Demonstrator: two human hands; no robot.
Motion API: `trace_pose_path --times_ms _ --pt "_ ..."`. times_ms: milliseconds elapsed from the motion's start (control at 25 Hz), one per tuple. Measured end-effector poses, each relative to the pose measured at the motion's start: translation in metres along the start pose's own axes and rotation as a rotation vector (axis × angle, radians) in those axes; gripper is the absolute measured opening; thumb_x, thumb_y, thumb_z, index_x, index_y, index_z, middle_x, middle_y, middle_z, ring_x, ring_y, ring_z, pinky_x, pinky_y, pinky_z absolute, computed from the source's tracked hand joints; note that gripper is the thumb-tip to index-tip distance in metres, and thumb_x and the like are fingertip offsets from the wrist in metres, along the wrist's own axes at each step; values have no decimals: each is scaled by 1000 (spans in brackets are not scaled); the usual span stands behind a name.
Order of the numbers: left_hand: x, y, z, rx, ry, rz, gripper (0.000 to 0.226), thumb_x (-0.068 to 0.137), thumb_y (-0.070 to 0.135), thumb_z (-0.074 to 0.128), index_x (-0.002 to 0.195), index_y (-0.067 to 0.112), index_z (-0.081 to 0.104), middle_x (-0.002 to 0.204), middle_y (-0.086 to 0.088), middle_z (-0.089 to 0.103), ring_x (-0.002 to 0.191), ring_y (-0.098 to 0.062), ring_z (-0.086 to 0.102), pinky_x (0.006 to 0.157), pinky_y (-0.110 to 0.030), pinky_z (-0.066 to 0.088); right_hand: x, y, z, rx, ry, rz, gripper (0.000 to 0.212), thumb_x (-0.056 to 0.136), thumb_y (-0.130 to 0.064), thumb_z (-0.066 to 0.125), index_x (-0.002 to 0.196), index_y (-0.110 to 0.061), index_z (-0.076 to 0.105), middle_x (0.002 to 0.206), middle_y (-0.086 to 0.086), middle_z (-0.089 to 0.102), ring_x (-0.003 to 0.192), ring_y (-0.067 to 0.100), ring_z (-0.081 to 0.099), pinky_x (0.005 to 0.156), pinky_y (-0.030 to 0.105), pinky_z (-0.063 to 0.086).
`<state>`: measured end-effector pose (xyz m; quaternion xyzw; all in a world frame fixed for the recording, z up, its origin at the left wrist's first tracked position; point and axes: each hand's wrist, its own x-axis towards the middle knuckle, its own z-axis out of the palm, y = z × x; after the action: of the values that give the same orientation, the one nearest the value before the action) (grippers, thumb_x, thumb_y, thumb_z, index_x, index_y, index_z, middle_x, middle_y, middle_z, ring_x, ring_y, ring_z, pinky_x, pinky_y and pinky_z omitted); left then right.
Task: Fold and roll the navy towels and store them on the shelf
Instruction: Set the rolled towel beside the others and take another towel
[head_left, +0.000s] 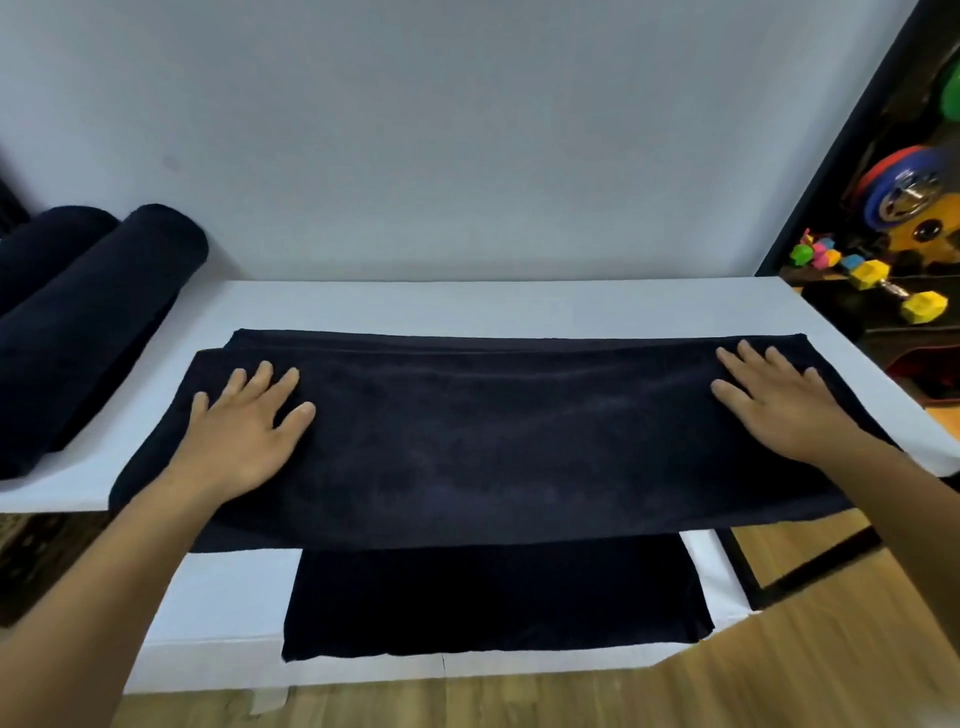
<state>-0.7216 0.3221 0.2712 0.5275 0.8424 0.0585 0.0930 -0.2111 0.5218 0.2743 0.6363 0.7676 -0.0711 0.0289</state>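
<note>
We take the white top board (467, 306) as our landmark. Across its middle lies a folded navy towel (493, 441), a long band running from near the board's left end to near its right end, its front edge hanging just over the board's front edge. We see the left hand (244, 431) resting flat on the towel toward the board's left end, fingers straight and spread apart, gripping nothing. The right hand (784, 405) rests the same way toward the board's right end, palm down, fingers splayed on the cloth. At the board's far left end we find two rolled navy towels (88, 322), side by side and touching, the outer one partly cut off by the frame. Below the board's front edge sits a lower white shelf (218, 613), and on it a second flat navy towel (493, 597), partly hidden under the board. Behind the board rises a pale wall (467, 130). Beyond the board's right end we make out yellow dumbbells (893, 291) and coloured weight plates (904, 192), and below that end a wooden floor (779, 675).
</note>
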Motion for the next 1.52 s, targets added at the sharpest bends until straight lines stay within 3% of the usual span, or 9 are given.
trace_pose_path --times_ms 360,520,600,760,880,1040,1120,1280,1520 --pt "56 24 -3 47 2 -64 62 99 58 16 157 36 11 166 5 0 152 -19 -3 121 -50 -2 65 3 -12 1 47 3 61 98 -58 24 154 -36 18 164 -6 9 150 20 6 118 53 6" --pt "48 21 3 -226 373 -65 46 100 39 37 134 16 57 144 -10 51 135 -25 43 122 -46 14 70 -44 -20 112 176 115 51 97 -39 40 144 -19 43 151 11 39 140 34 29 113 61 20" --pt "43 18 2 -179 508 -188 36 96 27 43 119 9 63 125 -13 63 117 -28 55 115 -46 25 69 -114 -23 176 200 -26 46 93 -27 46 137 -12 50 140 13 50 131 36 41 110 54 31" --pt "42 20 -5 -30 253 -291 48 100 29 32 142 10 44 149 -14 41 137 -31 34 115 -47 24 40 -283 -14 229 93 -582 41 98 -26 46 137 -15 53 141 6 52 130 28 46 110 41 34" --pt "42 15 -8 -182 258 -234 50 102 26 37 149 11 37 158 -10 30 145 -29 25 118 -40 21 30 -379 -10 188 38 -797 35 99 -26 44 132 -21 57 135 2 58 125 26 50 104 42 40" --pt "45 -16 -23 -745 374 -357 42 92 9 53 134 13 59 134 -5 60 120 -23 58 95 -29 49 48 -458 -7 232 59 -774 34 95 -32 53 127 -24 61 126 1 63 116 25 55 97 41 46" --pt "47 -36 -31 -800 322 -348 43 90 4 59 132 12 59 128 -4 63 115 -20 60 86 -26 47 57 -491 -4 304 5 -730 36 89 -38 61 122 -22 62 120 -1 64 111 22 58 96 41 48" --pt "65 -61 -43 -842 190 -283 54 84 4 70 135 10 55 127 -4 62 111 -17 61 96 -34 52 70 -523 8 447 -11 -661 24 81 -39 71 99 -24 70 99 -6 67 96 16 60 86 35 50" --pt "90 -61 -60 -1084 93 -65 24 99 27 55 113 15 69 105 1 72 98 -15 69 89 -29 56 78 -505 9 845 193 -543 14 99 -32 49 96 -19 52 85 -7 61 81 14 57 70 27 46"
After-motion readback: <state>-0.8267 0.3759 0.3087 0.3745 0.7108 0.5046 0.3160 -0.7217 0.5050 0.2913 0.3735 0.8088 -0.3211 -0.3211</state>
